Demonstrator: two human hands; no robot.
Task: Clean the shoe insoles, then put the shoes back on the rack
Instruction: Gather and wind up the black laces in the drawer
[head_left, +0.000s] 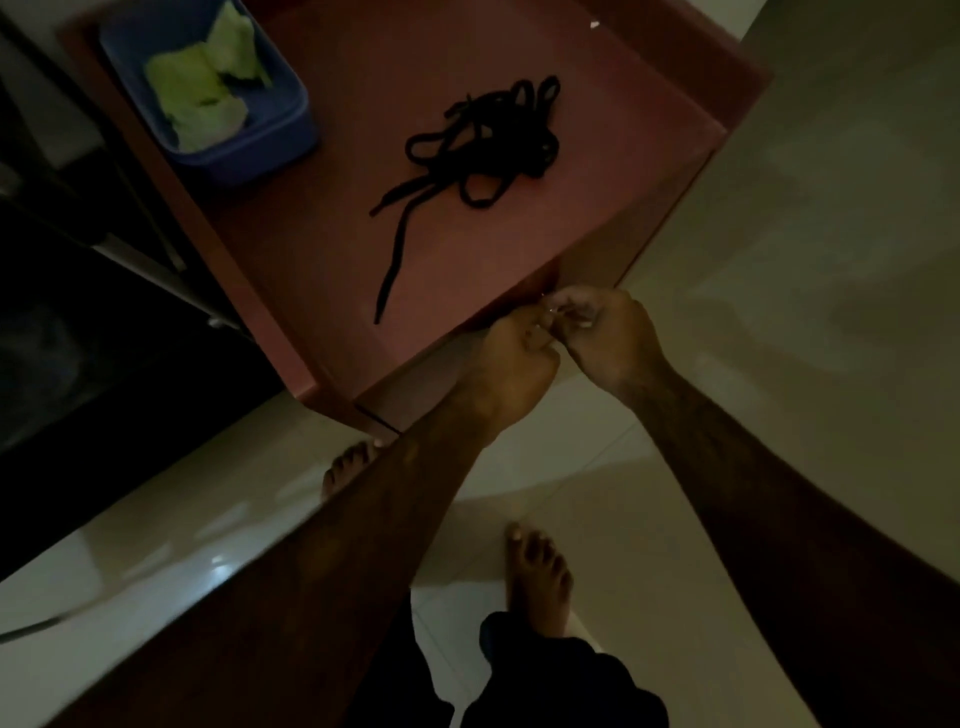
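No shoe or insole is in view. My left hand (511, 364) and my right hand (608, 332) meet at the front edge of a reddish cabinet top (311, 249). The fingers of both are curled, and they pinch a small shiny thing (551, 310) between them. The light is too dim to tell what it is. A tangle of black shoelaces (483, 140) lies on the cabinet top, with one end trailing toward the front edge.
A blue plastic tub (291, 119) holding pale green cloths (205, 96) stands at the back left of the cabinet top. Dark furniture (78, 338) is to the left. My bare feet (540, 577) stand on a glossy pale tiled floor (779, 260).
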